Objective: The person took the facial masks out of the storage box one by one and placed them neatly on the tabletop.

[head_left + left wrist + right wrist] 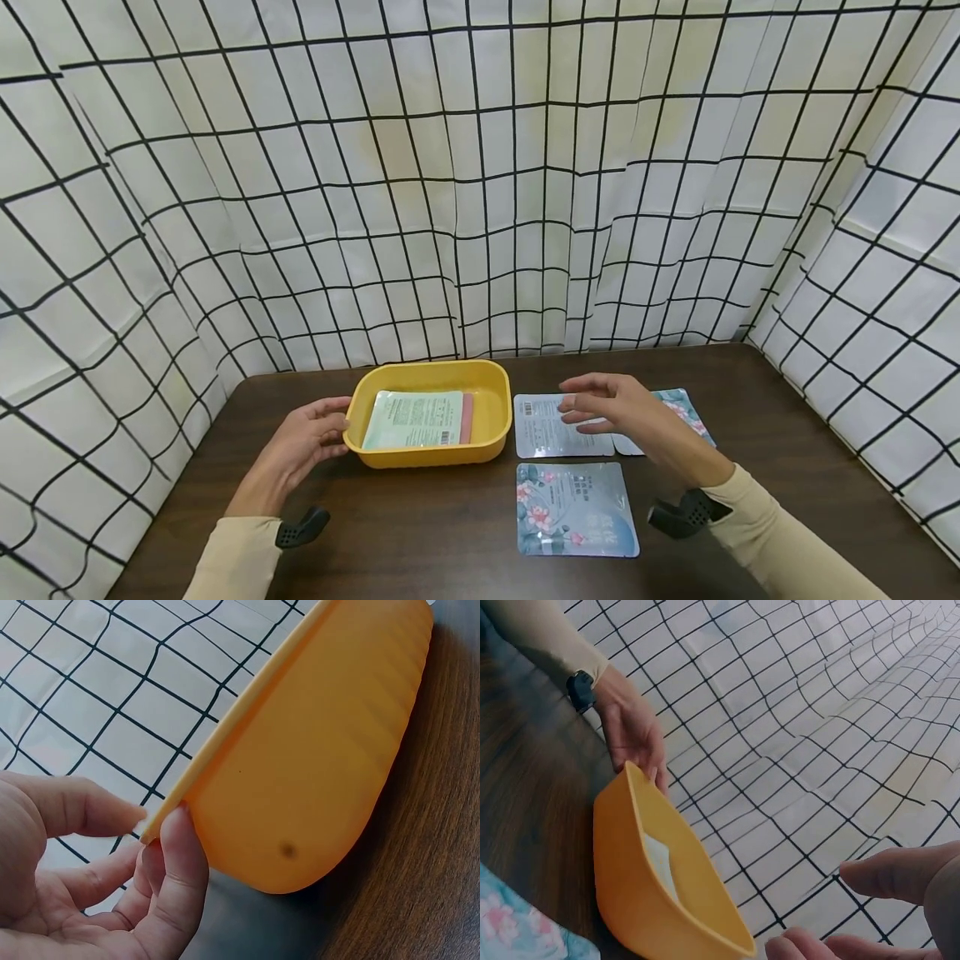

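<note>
A yellow plastic basin (435, 456) stands on the table; a light green printed sachet (412, 419) lies in it over a pink one (467, 417). My left hand (303, 442) holds the basin's left end, fingertips at the rim in the left wrist view. My right hand (618, 408) hovers with loosely bent fingers over the blue sachets, holding nothing. Below it lie a pale blue sachet (555, 437) with its text side up and a flowered sachet (682, 408), partly hidden by the hand. Nearer me is another flowered blue sachet (577, 510).
A dark brown wooden table (420, 533) carries everything. White cloth with a black grid (480, 208) closes off the back and both sides. Each wrist wears a small black camera mount, such as the left one (302, 528).
</note>
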The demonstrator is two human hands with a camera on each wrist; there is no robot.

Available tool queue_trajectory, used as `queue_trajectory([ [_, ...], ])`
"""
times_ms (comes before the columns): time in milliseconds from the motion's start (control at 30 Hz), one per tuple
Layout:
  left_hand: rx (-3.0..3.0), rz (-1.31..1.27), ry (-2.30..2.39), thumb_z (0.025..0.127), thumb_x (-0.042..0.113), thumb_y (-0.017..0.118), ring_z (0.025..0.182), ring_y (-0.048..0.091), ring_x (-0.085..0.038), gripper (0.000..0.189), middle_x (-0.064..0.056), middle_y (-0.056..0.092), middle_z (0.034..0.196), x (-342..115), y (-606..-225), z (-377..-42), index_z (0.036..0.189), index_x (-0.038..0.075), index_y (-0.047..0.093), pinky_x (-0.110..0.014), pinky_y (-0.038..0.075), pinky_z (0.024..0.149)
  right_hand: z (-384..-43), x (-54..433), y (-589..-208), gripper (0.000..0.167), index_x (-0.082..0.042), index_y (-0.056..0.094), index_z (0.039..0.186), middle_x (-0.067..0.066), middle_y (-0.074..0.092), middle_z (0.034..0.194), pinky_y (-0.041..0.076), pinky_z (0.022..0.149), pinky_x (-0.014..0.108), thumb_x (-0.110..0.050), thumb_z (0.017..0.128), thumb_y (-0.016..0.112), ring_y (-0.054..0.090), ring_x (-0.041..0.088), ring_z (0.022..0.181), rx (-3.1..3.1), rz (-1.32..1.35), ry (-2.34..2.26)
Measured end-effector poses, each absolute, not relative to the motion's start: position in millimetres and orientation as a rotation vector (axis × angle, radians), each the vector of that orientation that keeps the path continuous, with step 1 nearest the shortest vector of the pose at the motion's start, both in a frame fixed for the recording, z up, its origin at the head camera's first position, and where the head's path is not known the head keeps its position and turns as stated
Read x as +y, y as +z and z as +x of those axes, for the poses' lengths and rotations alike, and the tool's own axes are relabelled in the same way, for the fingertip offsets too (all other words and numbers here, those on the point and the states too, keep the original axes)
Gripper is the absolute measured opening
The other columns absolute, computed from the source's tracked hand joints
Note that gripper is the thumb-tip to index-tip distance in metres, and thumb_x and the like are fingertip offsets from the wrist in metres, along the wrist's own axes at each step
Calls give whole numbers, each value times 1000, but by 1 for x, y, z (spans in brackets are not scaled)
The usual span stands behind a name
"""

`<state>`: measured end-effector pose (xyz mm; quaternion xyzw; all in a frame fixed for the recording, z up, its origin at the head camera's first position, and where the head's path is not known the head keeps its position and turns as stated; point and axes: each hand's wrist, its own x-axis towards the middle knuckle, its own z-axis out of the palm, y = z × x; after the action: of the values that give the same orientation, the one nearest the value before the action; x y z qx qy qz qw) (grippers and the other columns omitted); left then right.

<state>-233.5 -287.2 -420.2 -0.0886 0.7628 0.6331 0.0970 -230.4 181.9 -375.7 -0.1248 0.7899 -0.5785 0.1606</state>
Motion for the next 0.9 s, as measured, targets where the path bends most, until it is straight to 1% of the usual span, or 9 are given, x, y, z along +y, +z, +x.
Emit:
queue_trajectory([
  [267, 2298, -242, 1827, 101, 13, 56, 97, 61, -25, 56, -22, 52, 136, -285, -419, -237, 152, -2, 37, -30, 59, 78, -251, 153, -362, 50, -8, 56, 140, 14, 67, 130, 54, 99, 46, -36, 99, 64, 66, 32, 119, 2146, -432, -1683],
  [467, 2289, -268, 1821, 101, 12, 56, 98, 60, -26, 57, -23, 51, 137, -288, -422, -236, 153, -2, 36, -30, 59, 78, -262, 131, -358, 52, -8, 56, 140, 15, 66, 131, 55, 98, 43, -34, 97, 68, 64, 36, 121, 2067, -450, -1710],
  [600, 2282, -281, 1833, 101, 12, 56, 97, 61, -25, 56, -22, 52, 135, -289, -424, -231, 152, -2, 37, -30, 59, 77, -268, 116, -357, 60, -4, 52, 144, 18, 61, 138, 53, 100, 44, -30, 94, 74, 64, 34, 121, 1987, -454, -1733],
  [667, 2284, -280, 1834, 101, 12, 56, 96, 61, -24, 56, -22, 53, 134, -289, -423, -230, 151, -2, 38, -30, 59, 77, -271, 110, -358, 64, -5, 51, 145, 16, 60, 139, 53, 99, 43, -28, 91, 76, 65, 31, 121, 1960, -444, -1737],
  [767, 2295, -275, 1832, 101, 12, 56, 96, 62, -23, 54, -21, 54, 133, -288, -421, -230, 151, -1, 39, -29, 59, 78, -278, 101, -359, 63, -6, 51, 146, 14, 61, 138, 51, 102, 44, -24, 91, 77, 64, 31, 122, 1927, -455, -1745],
  [833, 2299, -266, 1829, 101, 12, 56, 96, 62, -23, 55, -22, 53, 135, -288, -421, -232, 151, -1, 39, -29, 59, 79, -283, 95, -361, 62, -7, 51, 145, 11, 60, 140, 50, 103, 44, -25, 91, 77, 63, 29, 124, 1911, -465, -1751],
  [900, 2298, -261, 1831, 101, 13, 56, 96, 62, -24, 55, -22, 52, 136, -288, -420, -233, 151, -1, 39, -30, 59, 79, -287, 90, -363, 61, -6, 51, 146, 13, 57, 143, 49, 105, 45, -24, 93, 75, 62, 29, 125, 1874, -478, -1777],
])
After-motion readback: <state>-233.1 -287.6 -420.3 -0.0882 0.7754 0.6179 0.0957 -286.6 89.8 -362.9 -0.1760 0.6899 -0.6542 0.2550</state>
